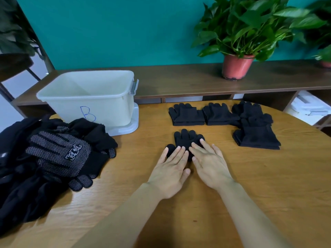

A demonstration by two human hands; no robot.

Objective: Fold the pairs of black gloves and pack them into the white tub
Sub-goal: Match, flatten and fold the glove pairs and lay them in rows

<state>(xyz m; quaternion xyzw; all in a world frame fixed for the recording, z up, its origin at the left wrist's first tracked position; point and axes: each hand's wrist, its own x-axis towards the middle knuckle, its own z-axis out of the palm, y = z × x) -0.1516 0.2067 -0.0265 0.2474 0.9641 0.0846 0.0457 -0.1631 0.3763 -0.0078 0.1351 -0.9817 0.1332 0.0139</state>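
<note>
The left hand (170,169) and right hand (209,165) pressed flat, fingers straight, on a black knitted glove (186,138), perhaps a stacked pair, with bare wooden table (197,208) open on every side.

left hand (170,170) flat, right hand (210,162) flat, fingers straight (side by side), forearms extended

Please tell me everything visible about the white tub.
The white tub is a rectangular bin of pale plastic, upright and open at the back left of the table, on a white lid-like base. A blue B is handwritten on its front wall; a grey clip sits at its right rim. No gloves show inside. The loose glove pile hides its lower left corner.
</note>
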